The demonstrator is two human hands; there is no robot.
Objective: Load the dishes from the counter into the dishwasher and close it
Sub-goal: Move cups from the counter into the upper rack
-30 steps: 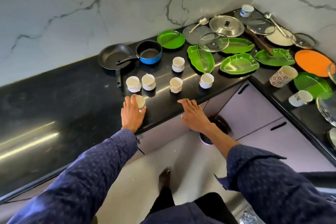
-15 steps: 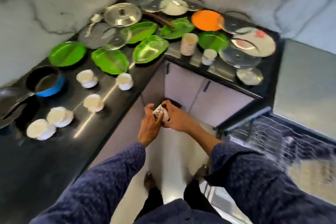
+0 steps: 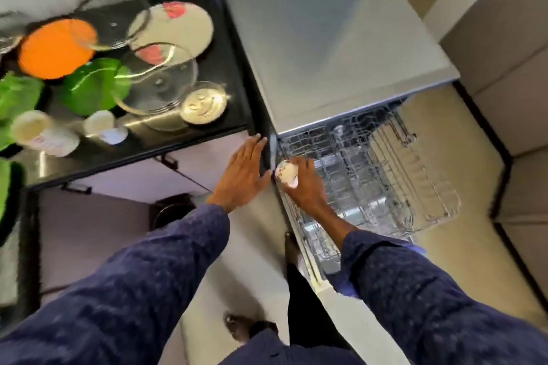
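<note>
Right hand (image 3: 305, 184) gripping small cup (image 3: 286, 172) over dishwasher rack (image 3: 385, 175), left hand (image 3: 244, 170) flat, fingers straight, no legible writing

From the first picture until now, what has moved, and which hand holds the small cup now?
The small cup left the counter: the left hand picked it up, passed it over, and the right hand now holds it over the pulled-out dishwasher rack. The left hand let go and is now open, fingers straight, beside the dishwasher's edge. The plates, lids and other cups remain on the counter.
</note>
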